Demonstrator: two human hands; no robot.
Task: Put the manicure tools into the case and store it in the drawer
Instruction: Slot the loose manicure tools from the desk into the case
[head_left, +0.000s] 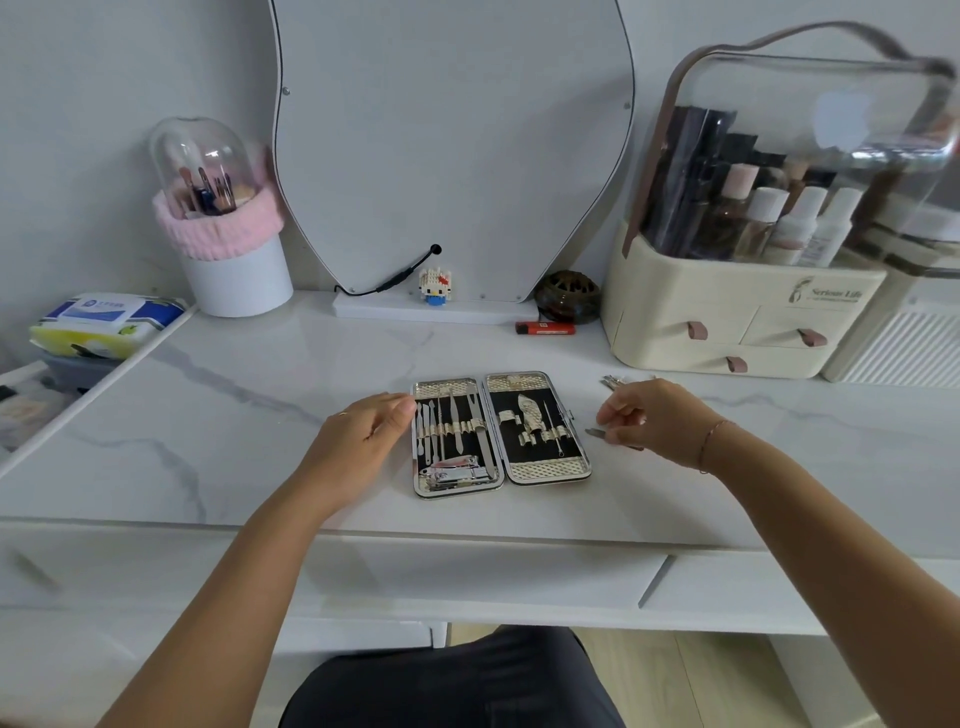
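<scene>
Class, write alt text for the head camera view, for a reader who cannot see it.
An open manicure case lies flat on a white marble-look dressing table, most loops filled. The left hand rests at the case's left edge, while the right hand pinches a small metal tool just right of it. More loose tools lie behind that hand.

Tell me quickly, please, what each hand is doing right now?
Left hand: empty, fingers loosely curled at the open case's left edge.
Right hand: fingers pinching a small metal tool beside the case.
</scene>
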